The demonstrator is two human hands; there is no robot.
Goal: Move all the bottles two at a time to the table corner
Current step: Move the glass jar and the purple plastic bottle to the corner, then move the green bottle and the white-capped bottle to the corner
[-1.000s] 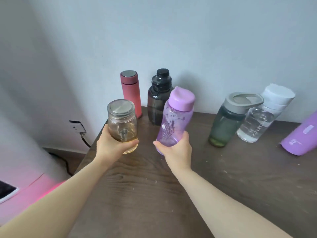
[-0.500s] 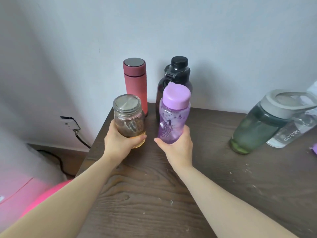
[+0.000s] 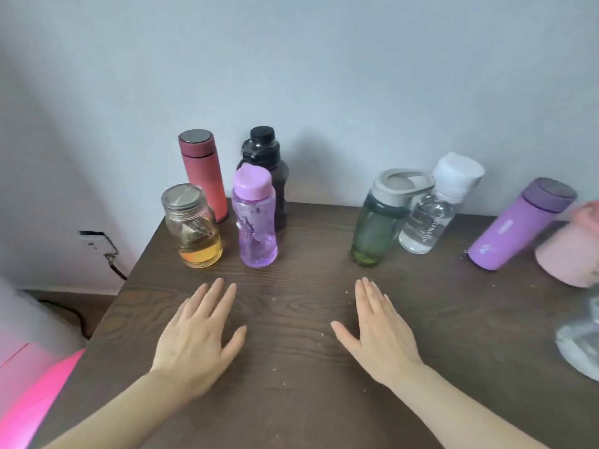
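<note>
Head camera gives me a dark wood-grain table [image 3: 291, 400] seen from above, with both hands over its near middle. My left hand [image 3: 194, 338] and right hand [image 3: 382, 335] lie flat, palms down, fingers spread and holding nothing.

Four bottles stand grouped at the table's far-left corner: a glass jar with a steel lid and amber liquid [image 3: 193, 226], a clear purple plastic bottle with a lilac cap [image 3: 256, 218] just beside it, and behind them, by the wall, a red steel flask [image 3: 202, 175] and a smoky black bottle with a black cap [image 3: 270, 176]. I judge that corner to be the goal, so two pairs look settled.

Still to move, toward the far-right edge: a green-tinted bottle with a grey loop lid [image 3: 382, 218], touching or nearly touching a clear bottle with a white cap [image 3: 436, 209], then, well apart from those, a matte purple tumbler [image 3: 518, 225], a pink cup [image 3: 570, 251] at the frame edge and a blurred clear object [image 3: 580, 338] at the near right.

So I read this as the pause between pairs. The green bottle sits just beyond my right fingertips [image 3: 364, 283]; the left hand must cross over, or the right must take the clear one. Both lids crowd together, so grips should go low on the bodies.
</note>
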